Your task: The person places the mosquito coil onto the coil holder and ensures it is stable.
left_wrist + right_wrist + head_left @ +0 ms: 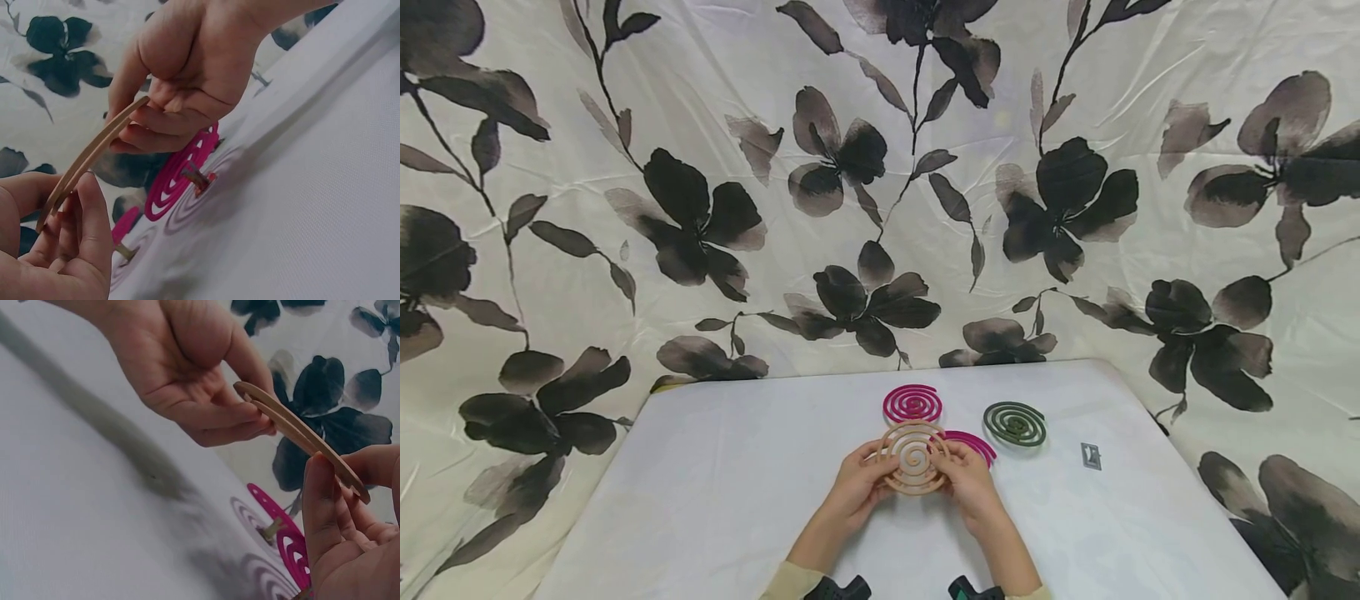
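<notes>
Both hands hold up a tan spiral mosquito coil (916,458) above the white table. My left hand (859,483) pinches its left rim between thumb and fingers, while the right hand (973,492) pinches the opposite rim. Seen edge-on in the left wrist view, the tan coil (94,156) is thin, with two strips of its edge showing slightly apart. Just behind the hands is a magenta coil (914,405). Another magenta coil (973,442) is partly hidden by the right hand and the tan coil. Small metal stands (199,180) carry the magenta coils.
A dark green coil (1017,425) lies to the right of the magenta ones. Farther right is a small flat metal piece (1091,457), likely a coil stand. The white tabletop (700,483) meets a floral cloth backdrop (865,308) at the rear.
</notes>
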Demonstrator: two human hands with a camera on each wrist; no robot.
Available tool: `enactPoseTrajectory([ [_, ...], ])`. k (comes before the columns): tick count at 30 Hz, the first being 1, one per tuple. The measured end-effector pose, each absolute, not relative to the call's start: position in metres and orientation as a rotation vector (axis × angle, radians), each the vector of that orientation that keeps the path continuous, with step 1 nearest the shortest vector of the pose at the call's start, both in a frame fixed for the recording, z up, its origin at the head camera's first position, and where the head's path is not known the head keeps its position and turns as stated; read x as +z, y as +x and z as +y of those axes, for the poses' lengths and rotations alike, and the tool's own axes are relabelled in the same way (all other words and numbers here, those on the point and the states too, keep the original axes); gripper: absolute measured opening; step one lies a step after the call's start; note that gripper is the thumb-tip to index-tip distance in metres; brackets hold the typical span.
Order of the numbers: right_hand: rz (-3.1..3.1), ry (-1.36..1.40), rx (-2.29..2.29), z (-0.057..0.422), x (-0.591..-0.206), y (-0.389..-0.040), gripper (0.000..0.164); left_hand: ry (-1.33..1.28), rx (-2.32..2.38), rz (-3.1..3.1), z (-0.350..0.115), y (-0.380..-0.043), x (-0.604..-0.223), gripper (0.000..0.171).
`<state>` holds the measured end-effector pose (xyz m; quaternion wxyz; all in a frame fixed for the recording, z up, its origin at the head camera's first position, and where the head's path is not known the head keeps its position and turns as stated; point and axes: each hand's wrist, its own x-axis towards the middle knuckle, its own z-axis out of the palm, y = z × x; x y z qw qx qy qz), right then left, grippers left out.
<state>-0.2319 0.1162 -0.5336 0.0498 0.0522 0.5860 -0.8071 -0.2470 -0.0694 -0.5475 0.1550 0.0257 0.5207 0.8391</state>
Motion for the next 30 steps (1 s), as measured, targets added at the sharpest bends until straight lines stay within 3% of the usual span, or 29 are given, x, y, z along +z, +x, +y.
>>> enactPoseTrajectory([
  [30,1.813,0.261,-2.479,0.155,-0.524,-0.227,0.034,0.103,2.343,1.507,-0.030,-0.252,-0.539,0.042],
])
